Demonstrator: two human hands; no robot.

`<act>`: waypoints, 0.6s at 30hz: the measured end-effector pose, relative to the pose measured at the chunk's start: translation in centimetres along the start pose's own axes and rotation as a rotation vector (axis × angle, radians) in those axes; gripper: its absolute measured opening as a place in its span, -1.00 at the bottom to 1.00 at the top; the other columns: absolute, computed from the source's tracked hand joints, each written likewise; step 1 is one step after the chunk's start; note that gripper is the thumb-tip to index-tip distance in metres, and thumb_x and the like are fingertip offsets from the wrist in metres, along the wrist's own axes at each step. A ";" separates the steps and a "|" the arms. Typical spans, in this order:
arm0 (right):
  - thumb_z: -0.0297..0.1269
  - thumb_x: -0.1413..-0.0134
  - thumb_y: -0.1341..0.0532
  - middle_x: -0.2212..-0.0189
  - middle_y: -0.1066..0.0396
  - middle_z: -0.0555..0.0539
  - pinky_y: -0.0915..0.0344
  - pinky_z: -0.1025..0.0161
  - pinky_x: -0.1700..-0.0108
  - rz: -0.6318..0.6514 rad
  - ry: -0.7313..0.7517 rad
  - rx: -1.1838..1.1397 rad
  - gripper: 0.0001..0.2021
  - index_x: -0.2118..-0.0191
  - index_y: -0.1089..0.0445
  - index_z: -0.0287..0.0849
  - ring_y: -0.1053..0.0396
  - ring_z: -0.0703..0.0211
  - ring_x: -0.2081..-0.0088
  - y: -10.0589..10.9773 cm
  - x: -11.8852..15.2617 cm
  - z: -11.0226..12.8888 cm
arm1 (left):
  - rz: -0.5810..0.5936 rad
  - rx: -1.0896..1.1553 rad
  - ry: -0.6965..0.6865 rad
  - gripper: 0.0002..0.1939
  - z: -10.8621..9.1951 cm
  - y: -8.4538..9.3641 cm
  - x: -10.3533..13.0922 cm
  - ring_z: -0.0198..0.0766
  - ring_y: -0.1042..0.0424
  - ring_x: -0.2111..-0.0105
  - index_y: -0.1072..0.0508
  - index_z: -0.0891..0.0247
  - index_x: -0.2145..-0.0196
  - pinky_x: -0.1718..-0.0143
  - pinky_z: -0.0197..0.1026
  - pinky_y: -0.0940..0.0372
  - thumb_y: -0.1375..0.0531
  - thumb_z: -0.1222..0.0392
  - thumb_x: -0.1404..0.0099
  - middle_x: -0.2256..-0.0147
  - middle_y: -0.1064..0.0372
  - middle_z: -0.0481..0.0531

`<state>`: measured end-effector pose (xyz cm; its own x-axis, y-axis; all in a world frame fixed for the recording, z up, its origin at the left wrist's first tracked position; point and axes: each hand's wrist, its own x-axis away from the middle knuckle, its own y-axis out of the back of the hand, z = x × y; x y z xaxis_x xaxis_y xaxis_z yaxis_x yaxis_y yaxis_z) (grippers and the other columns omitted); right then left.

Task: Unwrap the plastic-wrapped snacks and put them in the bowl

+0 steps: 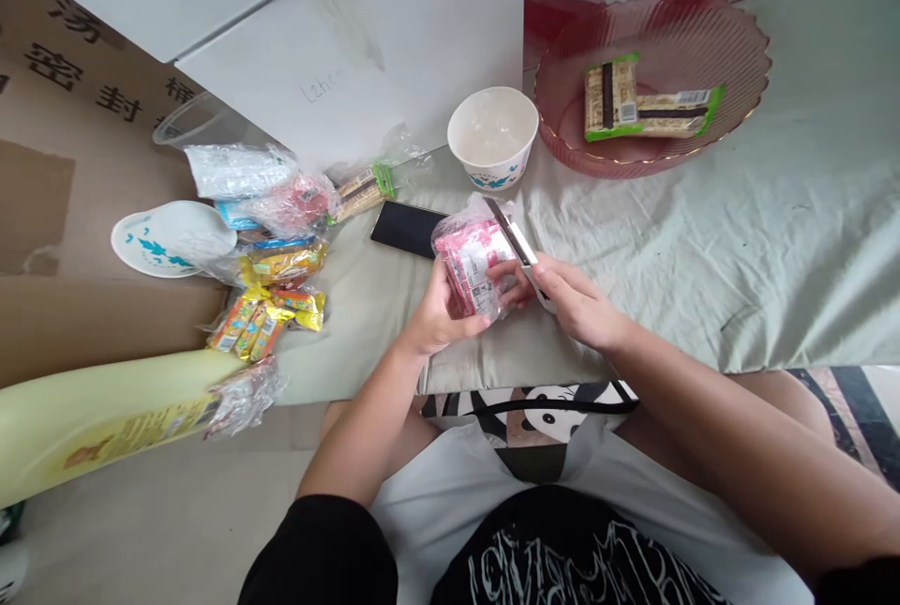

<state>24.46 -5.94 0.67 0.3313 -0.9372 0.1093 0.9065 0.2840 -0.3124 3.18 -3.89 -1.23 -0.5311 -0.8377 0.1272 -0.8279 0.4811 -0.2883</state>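
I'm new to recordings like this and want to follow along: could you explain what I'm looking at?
Of course. There is no machine here, just a person's two bare hands. The single picture comes from a camera worn on the head, looking forward and down, so the person's own lap shows at the bottom. The left hand holds a pink packet in clear wrap; the right hand holds a box cutter. On the cloth-covered surface lie a dark phone, a white bowl and a pinkish see-through basin with green-edged snack packs inside.
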 end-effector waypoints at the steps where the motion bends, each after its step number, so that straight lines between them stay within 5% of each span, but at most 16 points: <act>1: 0.30 -0.24 -0.13 0.12 -0.52 -0.14 -0.44 0.12 0.16 -0.017 -0.001 -0.004 -0.48 0.38 -0.29 -0.12 -0.50 0.13 0.28 -0.1 0.0 0.0 | 0.027 0.013 -0.002 0.04 -0.1 0.0 0.0 0.11 -0.38 -0.24 -0.07 -0.13 -0.33 -0.22 0.22 -0.33 -0.52 0.02 -0.03 -0.31 -0.24 0.17; 5: 0.28 -0.27 -0.11 0.08 -0.52 -0.16 -0.46 0.04 0.05 -0.035 -0.008 -0.002 -0.49 0.33 -0.37 -0.12 -0.50 0.09 0.22 -0.2 0.1 -0.2 | 0.016 -0.032 0.000 0.15 0.1 -0.2 -0.1 0.12 -0.31 -0.29 0.06 -0.18 -0.37 -0.24 0.21 -0.32 -0.53 0.03 -0.01 -0.37 -0.14 0.17; 11: 0.26 -0.29 -0.08 0.21 -0.48 -0.12 -0.37 0.02 -0.04 -0.044 0.085 0.134 -0.50 0.38 -0.35 -0.09 -0.44 0.01 0.11 -0.2 0.0 -0.5 | -0.247 -0.139 -0.097 -0.11 1.1 -0.1 -0.4 0.03 -0.35 -0.25 -0.09 -0.04 -0.31 -0.27 0.11 -0.27 -0.44 -0.06 -0.15 -0.28 -0.26 0.15; 18: 0.26 -0.32 -0.03 0.11 -0.44 -0.15 -0.34 0.05 -0.02 -0.070 0.131 0.243 -0.47 0.39 -0.34 -0.11 -0.42 0.03 0.12 0.0 -0.1 -0.3 | -0.299 -0.140 -0.124 -0.15 1.5 0.3 -0.5 -0.06 -0.40 -0.17 -0.09 -0.03 -0.29 -0.21 -0.01 -0.31 -0.42 -0.05 -0.17 -0.24 -0.29 0.12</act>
<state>24.29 -5.88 0.36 0.2431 -0.9700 -0.0056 0.9674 0.2429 -0.0712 3.50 -3.70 -2.86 -0.2422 -0.9678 0.0680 -0.9649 0.2329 -0.1213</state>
